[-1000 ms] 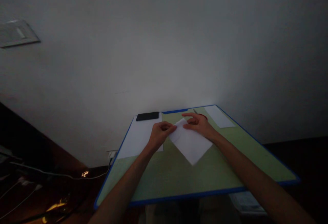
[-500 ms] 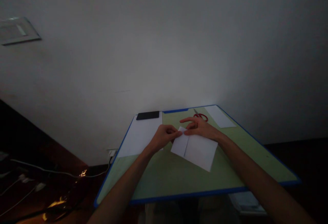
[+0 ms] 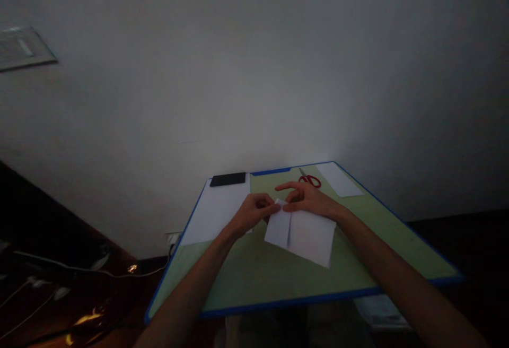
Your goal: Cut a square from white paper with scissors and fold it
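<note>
I see my left hand (image 3: 252,212) and right hand (image 3: 306,200) pinching the white paper (image 3: 306,234) on a green table (image 3: 270,273) by a bare wall (image 3: 254,72) in a dark room.

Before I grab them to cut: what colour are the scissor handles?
Red; the scissors show in the head view, behind the right hand.

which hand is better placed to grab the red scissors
Right. The right hand is at the folded paper's far edge, just below the red scissors; the left hand sits farther left.
</note>
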`<control>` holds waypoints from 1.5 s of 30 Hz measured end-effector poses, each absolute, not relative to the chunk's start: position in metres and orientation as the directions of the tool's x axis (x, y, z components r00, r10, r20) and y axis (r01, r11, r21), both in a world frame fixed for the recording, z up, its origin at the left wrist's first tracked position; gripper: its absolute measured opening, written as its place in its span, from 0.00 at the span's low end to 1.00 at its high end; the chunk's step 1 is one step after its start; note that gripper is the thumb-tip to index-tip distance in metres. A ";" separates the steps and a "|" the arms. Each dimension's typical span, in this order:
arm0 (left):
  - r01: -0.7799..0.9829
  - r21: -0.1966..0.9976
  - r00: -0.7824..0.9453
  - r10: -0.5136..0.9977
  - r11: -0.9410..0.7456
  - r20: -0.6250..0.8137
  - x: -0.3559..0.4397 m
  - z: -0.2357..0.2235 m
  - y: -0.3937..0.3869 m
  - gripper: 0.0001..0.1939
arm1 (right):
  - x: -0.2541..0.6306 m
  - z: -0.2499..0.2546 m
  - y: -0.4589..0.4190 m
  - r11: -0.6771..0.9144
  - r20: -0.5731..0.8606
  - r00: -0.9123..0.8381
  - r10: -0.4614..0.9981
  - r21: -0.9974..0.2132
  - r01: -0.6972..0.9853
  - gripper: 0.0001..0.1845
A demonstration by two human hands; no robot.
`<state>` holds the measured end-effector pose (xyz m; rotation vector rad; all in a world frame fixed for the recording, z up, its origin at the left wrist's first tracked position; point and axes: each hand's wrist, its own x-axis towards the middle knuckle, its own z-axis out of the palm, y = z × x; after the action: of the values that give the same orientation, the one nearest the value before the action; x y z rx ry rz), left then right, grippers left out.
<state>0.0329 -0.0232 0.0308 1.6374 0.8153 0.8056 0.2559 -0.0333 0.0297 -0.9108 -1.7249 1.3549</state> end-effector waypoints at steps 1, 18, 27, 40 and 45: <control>0.092 0.980 0.535 0.839 -0.175 0.100 0.033 0.031 -0.024 0.17 | 0.256 0.030 -0.034 0.188 0.125 -0.477 0.870 -0.978 0.086 0.35; 0.158 0.933 0.473 0.854 -0.324 0.217 0.034 0.033 -0.022 0.10 | 0.256 0.026 -0.032 0.267 0.137 -0.539 0.831 -0.949 0.170 0.38; 0.074 0.957 0.464 0.859 -0.280 0.216 0.034 0.035 -0.023 0.15 | 0.253 0.029 -0.034 0.258 0.132 -0.576 0.806 -0.955 0.143 0.38; 0.292 0.871 0.495 0.842 -0.395 0.215 0.040 0.017 -0.021 0.19 | 0.256 0.025 -0.031 0.248 0.164 -0.460 0.872 -0.960 0.128 0.39; 0.405 0.750 0.461 0.825 -0.523 0.326 0.041 0.015 -0.023 0.16 | 0.255 0.025 -0.032 0.229 0.148 -0.453 0.879 -0.965 0.129 0.39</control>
<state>0.0414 -0.0230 0.0153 2.1217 1.0198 0.9245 0.2549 -0.0321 0.0254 -0.9370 -1.7644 1.2851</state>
